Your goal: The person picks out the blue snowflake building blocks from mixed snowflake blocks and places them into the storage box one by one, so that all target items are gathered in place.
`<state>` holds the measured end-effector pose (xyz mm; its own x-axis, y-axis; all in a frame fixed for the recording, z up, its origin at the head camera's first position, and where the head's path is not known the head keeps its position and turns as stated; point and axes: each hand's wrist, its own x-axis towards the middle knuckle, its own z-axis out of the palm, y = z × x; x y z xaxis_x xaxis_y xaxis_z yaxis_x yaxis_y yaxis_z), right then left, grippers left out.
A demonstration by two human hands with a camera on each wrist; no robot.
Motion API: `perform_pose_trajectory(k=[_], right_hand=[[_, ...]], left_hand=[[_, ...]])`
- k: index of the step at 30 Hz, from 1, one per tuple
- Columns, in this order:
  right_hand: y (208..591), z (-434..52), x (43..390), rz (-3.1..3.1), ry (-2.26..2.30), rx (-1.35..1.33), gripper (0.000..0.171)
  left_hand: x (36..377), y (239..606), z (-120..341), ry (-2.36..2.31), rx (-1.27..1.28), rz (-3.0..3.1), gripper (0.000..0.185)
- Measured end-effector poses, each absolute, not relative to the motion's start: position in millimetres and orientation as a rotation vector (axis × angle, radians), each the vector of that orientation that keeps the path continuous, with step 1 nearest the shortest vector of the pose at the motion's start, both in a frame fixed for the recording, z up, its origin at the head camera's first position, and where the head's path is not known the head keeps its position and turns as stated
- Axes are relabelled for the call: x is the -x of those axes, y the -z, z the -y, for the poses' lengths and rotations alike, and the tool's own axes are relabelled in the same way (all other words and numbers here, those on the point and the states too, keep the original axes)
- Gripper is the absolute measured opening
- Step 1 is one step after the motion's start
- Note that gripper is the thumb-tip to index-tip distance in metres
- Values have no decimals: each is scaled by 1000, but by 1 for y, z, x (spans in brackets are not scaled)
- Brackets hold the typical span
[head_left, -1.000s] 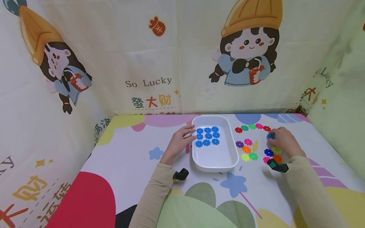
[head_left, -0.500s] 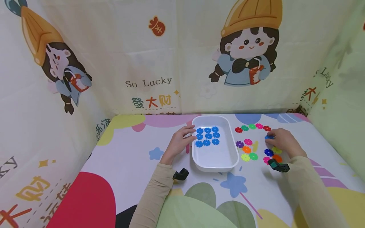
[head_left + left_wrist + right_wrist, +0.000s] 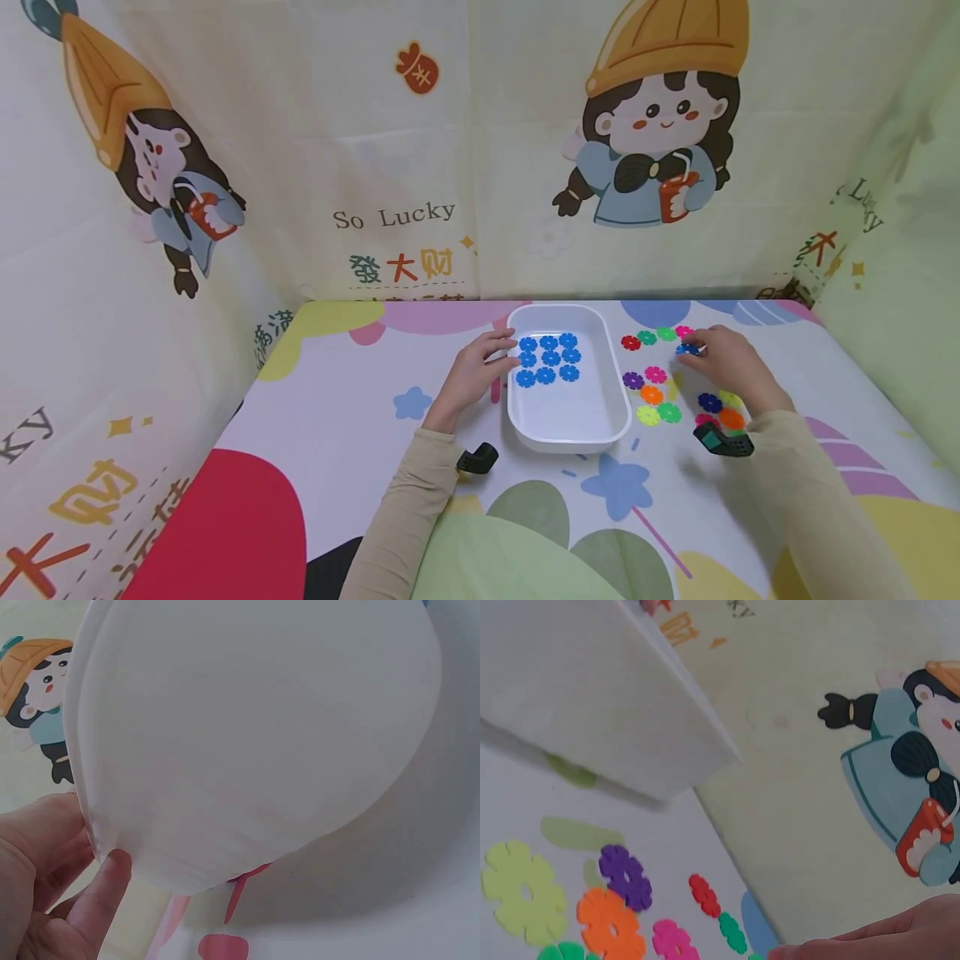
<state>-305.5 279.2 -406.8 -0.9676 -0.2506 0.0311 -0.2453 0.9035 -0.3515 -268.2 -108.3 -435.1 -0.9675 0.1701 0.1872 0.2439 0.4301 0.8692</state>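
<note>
My left hand (image 3: 480, 365) holds the left edge of a white plastic tray (image 3: 570, 427). In the left wrist view the thumb (image 3: 112, 874) lies against the tray's outer wall, with the other fingers at the rim. Inside the tray, several blue flower-shaped discs (image 3: 551, 358) lie in three rows. My right hand (image 3: 731, 362) pinches a blue flower-shaped disc (image 3: 686, 350) between thumb and fingers, right of the tray. Only the edge of this hand shows in the right wrist view, and the disc is out of sight there.
A row of coloured discs (image 3: 647, 337) curves right of the tray's far end. Purple, pink, orange (image 3: 652, 395), yellow and green discs lie beside the tray. Another cluster with a dark blue disc (image 3: 709, 402) lies under my right wrist. A cloth wall (image 3: 525, 267) stands behind the table.
My right hand has moved left and slightly away from me with the blue disc, lifting it from its place at the right. The left hand stays at the tray.
</note>
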Motion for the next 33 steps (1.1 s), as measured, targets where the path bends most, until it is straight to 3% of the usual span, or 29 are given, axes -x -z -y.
perform_pose_trajectory(k=[15,33], right_hand=[[360,-212,307,-2961,738,609,40],[373,-148,326,-2782,834,829,40]], left_hand=[[270,438,108,1594,381,2589,37],[269,437,107,1593,373,2601,38]])
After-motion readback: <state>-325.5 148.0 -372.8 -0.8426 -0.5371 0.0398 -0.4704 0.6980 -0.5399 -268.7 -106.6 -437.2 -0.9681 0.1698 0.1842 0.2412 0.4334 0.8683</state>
